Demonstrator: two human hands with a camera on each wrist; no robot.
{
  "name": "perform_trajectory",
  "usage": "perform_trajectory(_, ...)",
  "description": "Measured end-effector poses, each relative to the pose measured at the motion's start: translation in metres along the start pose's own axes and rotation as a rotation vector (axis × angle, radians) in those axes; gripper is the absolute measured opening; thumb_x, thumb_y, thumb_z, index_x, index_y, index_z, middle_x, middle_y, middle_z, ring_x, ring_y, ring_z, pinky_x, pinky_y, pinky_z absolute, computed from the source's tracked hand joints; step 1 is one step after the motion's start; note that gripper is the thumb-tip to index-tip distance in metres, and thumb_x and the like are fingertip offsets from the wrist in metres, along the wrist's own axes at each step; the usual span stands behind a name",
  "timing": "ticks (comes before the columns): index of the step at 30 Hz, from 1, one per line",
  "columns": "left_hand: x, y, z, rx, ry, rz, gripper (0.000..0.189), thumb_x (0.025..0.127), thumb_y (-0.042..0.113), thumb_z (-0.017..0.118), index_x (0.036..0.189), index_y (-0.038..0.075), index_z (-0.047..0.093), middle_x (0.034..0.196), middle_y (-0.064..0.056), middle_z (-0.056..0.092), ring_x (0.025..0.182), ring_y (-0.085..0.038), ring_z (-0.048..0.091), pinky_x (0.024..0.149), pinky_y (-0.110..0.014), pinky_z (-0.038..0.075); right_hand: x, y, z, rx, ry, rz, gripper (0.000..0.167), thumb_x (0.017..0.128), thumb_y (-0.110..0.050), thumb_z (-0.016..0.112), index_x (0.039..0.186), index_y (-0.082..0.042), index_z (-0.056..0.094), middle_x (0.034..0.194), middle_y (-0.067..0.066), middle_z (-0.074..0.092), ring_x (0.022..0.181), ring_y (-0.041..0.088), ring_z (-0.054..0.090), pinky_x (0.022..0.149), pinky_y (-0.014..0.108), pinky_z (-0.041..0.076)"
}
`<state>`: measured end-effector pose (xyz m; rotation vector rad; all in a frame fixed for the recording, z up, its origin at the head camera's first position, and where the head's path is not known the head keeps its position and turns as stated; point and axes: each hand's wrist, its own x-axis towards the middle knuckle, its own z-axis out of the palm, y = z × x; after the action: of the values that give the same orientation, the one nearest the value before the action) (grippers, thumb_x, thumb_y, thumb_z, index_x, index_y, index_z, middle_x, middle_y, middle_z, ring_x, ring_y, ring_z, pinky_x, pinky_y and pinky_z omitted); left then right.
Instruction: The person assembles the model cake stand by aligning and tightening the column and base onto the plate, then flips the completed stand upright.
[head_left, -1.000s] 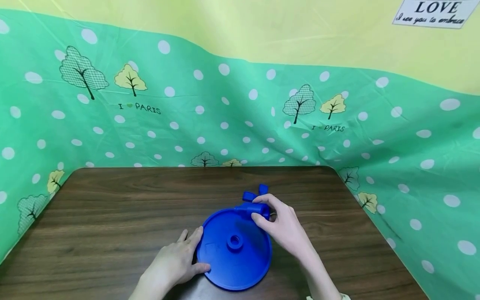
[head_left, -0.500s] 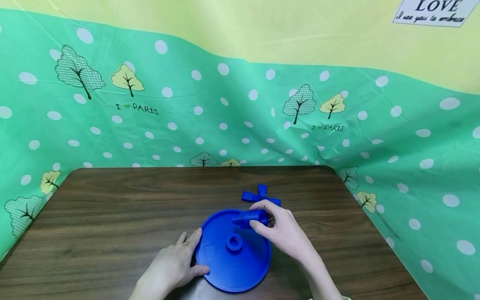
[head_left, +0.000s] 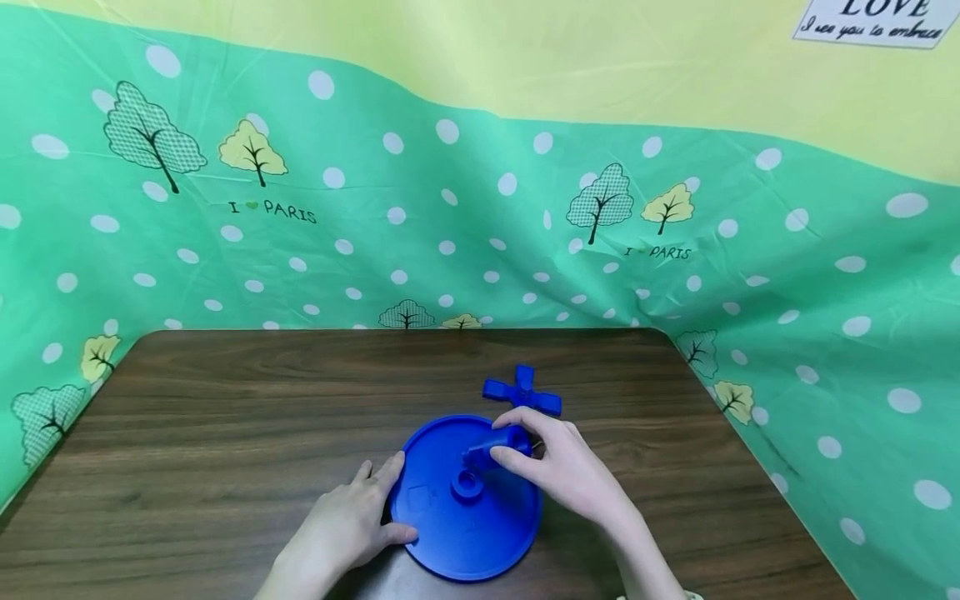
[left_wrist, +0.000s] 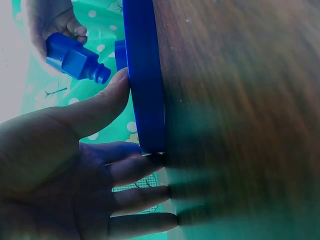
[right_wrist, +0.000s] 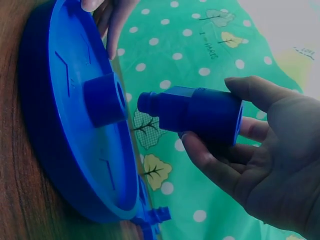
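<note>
A round blue plastic base (head_left: 465,542) with a raised rim lies on the table, a hollow socket (right_wrist: 106,100) standing at its centre. My left hand (head_left: 347,523) rests at its left edge, fingers straight and spread, thumb (left_wrist: 112,92) on the rim. My right hand (head_left: 566,462) pinches a blue stepped cylinder (right_wrist: 200,112) between thumb and fingers. The cylinder's narrow ringed end (left_wrist: 100,74) points at the socket, tilted downward, with a small gap between them in the right wrist view.
Behind the base, a blue cross-shaped piece (head_left: 522,392) lies on the brown wood-grain table (head_left: 300,392); its ringed peg (right_wrist: 161,215) shows in the right wrist view. A green and yellow patterned cloth (head_left: 465,192) hangs around the table's back and sides.
My right hand has brought the cylinder from the base's far right rim inward to near the central socket, tilting its narrow end down. The cross-shaped piece is now uncovered. My left hand stays put.
</note>
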<state>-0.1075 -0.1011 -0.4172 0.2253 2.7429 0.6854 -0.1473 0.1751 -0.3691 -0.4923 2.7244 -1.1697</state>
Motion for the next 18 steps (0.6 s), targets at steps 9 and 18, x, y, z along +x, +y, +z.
perform_trajectory(9,0.000,-0.003,-0.002,0.020,0.031,0.029,0.098,0.073,0.053,0.087,0.154,0.011,0.048,0.156,-0.013,0.054,0.143,-0.046,0.049,0.103,-0.072,0.047,0.001,0.000,0.004,0.024,-0.024,0.007,0.033,0.095,-0.053,0.068,0.120,-0.031,0.070,0.114,-0.009,0.073,0.099,0.013,0.065,0.078,0.024,0.057)
perform_trajectory(18,0.003,-0.016,-0.010,0.027,0.036,0.091,0.094,0.072,0.050,0.088,0.152,0.017,0.052,0.152,-0.021,0.055,0.136,-0.052,0.054,0.103,-0.074,0.045,0.003,-0.001,0.006,0.011,-0.032,0.015,0.031,0.095,-0.054,0.068,0.119,-0.035,0.068,0.118,-0.009,0.073,0.103,0.014,0.065,0.078,0.026,0.056)
